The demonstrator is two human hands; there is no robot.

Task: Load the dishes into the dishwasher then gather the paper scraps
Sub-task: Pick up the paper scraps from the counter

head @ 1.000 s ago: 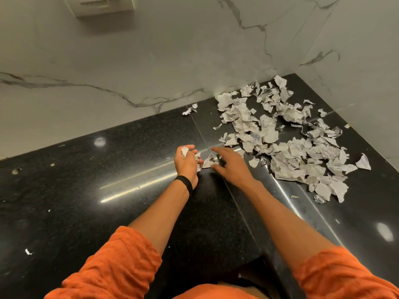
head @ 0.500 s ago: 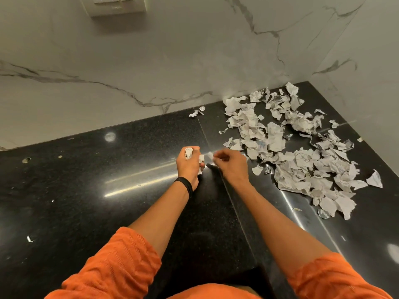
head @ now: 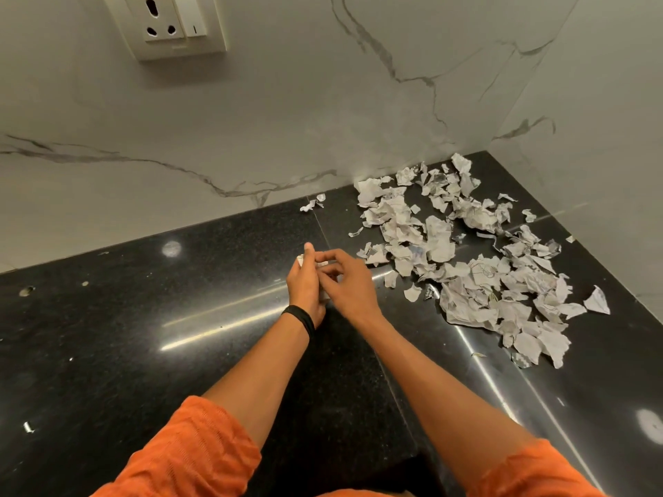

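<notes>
A wide scatter of torn white paper scraps [head: 462,252] covers the far right corner of the black stone counter [head: 143,317]. My left hand [head: 305,285], with a black band at the wrist, is closed around a small bunch of collected scraps; white paper shows at its top and under the palm. My right hand [head: 349,281] touches it from the right, its fingertips pinched on a scrap at the left hand's fingers. Both hands hover just left of the pile. A couple of stray scraps [head: 313,203] lie by the wall.
Marble walls [head: 251,120] meet at the counter's far right corner. A wall socket with a switch [head: 172,23] is high on the back wall. Small white flecks [head: 28,426] lie at the counter's left. No dishes or dishwasher are in sight.
My right hand lifted a scrap off the counter near the pile's edge and brought it left to the left hand. The camera tilted up, showing more wall and the socket.
</notes>
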